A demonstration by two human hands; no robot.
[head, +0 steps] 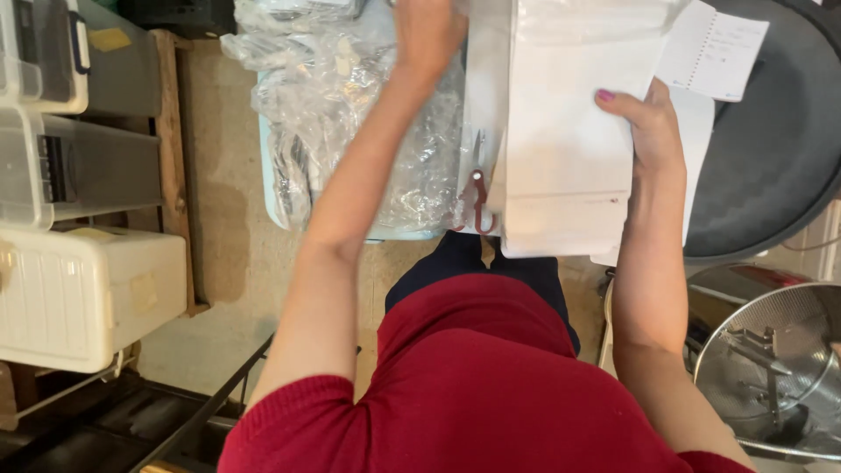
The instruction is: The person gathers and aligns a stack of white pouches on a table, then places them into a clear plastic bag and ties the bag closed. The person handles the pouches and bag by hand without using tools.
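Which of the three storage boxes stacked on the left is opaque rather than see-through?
The bottom one, the cream-white ribbed box. The two boxes above it have clear walls.

The white plastic mailer bag (565, 149) is flat, smooth and rectangular, lying lengthwise away from the person with a folded band across its near end; the right hand (653, 131) grips its right edge, thumb on top, about halfway along. Under that same grip, behind the bag, sits a white printed paper sheet (714, 52) whose corner sticks out up and to the right of the thumb. The left hand (427, 31) rests on the heap of crumpled clear plastic bags (350, 123), which spreads below and left of that hand.
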